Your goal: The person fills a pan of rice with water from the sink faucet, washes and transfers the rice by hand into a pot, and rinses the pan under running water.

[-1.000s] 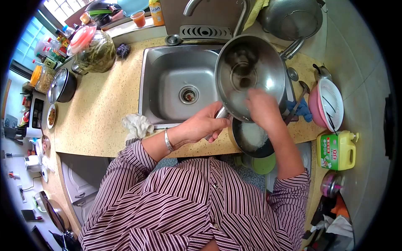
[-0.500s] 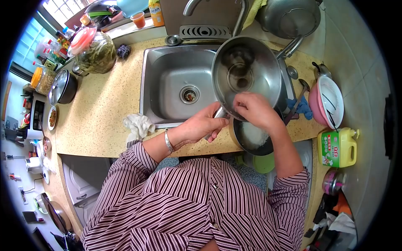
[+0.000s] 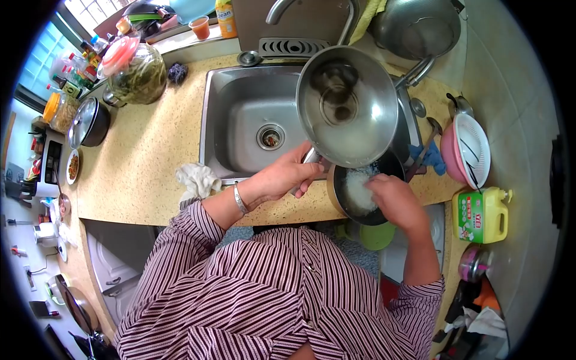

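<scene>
My left hand (image 3: 292, 175) is closed round the handle of a stainless steel pan (image 3: 346, 135). The pan is tilted toward me above the sink's right part, its inside wet and shiny with brownish marks on the bottom. Just below its near rim stands a dark pot (image 3: 366, 219) at the counter's front edge, holding white grains (image 3: 359, 191) that look like rice. My right hand (image 3: 393, 201) reaches into this pot, fingers bunched against the grains; whether it grips any is hidden.
A steel sink (image 3: 240, 114) lies ahead, with a faucet (image 3: 312, 12) behind it. A white cloth (image 3: 198, 179) rests at its front left corner. To the right are a ladle (image 3: 427, 141), a blue cloth (image 3: 433, 159), a pink basin (image 3: 451, 153) and a yellow jug (image 3: 495, 216).
My right hand has moved from inside the pan down into the dark pot. The steel pan has shifted slightly left and up, showing more of the pot's contents.
</scene>
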Motion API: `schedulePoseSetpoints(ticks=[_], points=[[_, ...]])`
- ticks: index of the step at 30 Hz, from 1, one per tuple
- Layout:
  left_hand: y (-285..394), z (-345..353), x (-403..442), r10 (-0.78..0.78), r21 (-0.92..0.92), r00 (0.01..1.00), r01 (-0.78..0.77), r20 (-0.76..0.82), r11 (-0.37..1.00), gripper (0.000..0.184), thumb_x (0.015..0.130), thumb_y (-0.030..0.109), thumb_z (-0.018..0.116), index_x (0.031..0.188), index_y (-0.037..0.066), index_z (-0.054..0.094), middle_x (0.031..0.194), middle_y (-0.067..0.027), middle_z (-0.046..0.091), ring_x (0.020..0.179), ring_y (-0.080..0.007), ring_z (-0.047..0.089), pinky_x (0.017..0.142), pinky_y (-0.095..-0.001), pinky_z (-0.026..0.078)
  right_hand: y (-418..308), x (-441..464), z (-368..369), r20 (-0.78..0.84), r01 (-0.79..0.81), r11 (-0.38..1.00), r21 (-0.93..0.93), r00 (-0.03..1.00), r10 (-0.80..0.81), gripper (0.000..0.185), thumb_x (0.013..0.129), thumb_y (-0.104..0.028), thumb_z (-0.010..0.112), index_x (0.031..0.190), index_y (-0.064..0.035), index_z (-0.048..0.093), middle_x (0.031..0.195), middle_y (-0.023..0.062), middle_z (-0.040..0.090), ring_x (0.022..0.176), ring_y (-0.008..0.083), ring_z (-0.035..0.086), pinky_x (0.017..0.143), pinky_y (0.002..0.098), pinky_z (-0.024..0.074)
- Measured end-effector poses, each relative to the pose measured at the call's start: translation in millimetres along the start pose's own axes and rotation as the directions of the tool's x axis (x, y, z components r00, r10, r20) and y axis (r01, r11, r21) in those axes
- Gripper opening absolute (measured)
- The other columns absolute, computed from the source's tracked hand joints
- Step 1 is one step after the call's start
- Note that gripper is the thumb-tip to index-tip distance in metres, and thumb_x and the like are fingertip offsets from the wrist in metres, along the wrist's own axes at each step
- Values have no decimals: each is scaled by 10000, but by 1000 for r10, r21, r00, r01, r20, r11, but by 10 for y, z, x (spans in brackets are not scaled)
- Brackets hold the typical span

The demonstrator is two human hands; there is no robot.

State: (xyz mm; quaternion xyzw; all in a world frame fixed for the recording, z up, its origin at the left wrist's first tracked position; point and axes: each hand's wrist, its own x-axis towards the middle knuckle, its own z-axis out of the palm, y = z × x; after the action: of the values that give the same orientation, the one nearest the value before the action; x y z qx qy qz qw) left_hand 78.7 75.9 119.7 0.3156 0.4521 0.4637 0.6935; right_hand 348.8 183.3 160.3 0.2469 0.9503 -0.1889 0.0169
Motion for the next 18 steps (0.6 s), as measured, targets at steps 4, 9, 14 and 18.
schedulePoseSetpoints(ticks=[4,9,14,18], points=[[-44,-111,-27,63,-63,998,-62,11,996,441,968,108,586,1360,0,413,719,-1,509,513,-61,487,412,-219,422,20,-5,129,-167,-251,965,77,951,261,118,840,-20,591,939,-27,654,968,197,648,906,401,634,774,463,510],[-29,-194,-177,85,-80,995,-88,-48,993,459,969,99,580,1375,-5,394,729,-1,508,510,-65,488,413,-223,425,258,20,366,-350,-41,988,-146,937,-12,178,823,28,572,962,-35,663,1058,175,672,882,395,650,775,456,524],[-18,-313,-394,119,7,981,-119,-156,993,453,967,112,589,1361,-9,401,674,-4,502,501,-72,500,415,-222,414,35,226,245,-415,-244,921,305,836,359,175,910,20,560,1038,-25,671,1125,178,678,986,345,668,828,360,533],[-48,-519,-575,72,95,963,-49,-260,994,465,967,129,598,1364,-1,394,651,6,494,488,-74,499,415,-220,411,-95,496,336,-513,-59,957,283,834,203,227,932,22,557,1132,-11,658,1170,159,668,1035,277,671,857,320,527]])
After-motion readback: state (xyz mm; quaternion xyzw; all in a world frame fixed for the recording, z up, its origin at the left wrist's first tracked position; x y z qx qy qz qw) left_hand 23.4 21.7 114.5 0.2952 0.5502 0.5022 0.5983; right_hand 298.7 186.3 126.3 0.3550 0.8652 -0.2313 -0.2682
